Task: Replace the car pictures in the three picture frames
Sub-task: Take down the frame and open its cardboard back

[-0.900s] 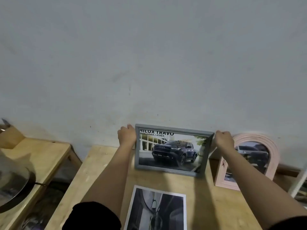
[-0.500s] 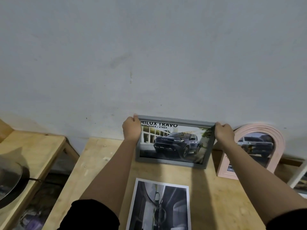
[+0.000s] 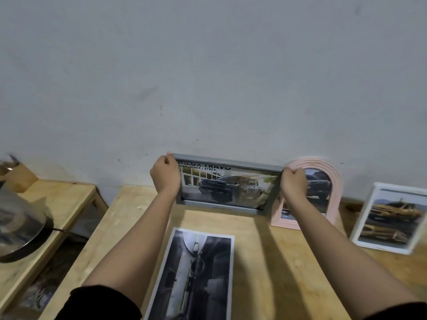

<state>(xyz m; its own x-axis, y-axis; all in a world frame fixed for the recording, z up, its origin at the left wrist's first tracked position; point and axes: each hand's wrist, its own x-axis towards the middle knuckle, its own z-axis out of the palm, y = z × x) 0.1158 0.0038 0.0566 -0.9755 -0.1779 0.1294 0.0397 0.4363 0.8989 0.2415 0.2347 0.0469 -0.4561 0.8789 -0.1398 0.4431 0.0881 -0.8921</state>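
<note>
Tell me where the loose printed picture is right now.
In the head view, the loose print lies flat on the wooden table at bottom centre, directly in front of the grey frame and nearer the person.

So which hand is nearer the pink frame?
Right. The right hand is in front of the pink frame; the left hand grips the grey frame at its far end.
</note>
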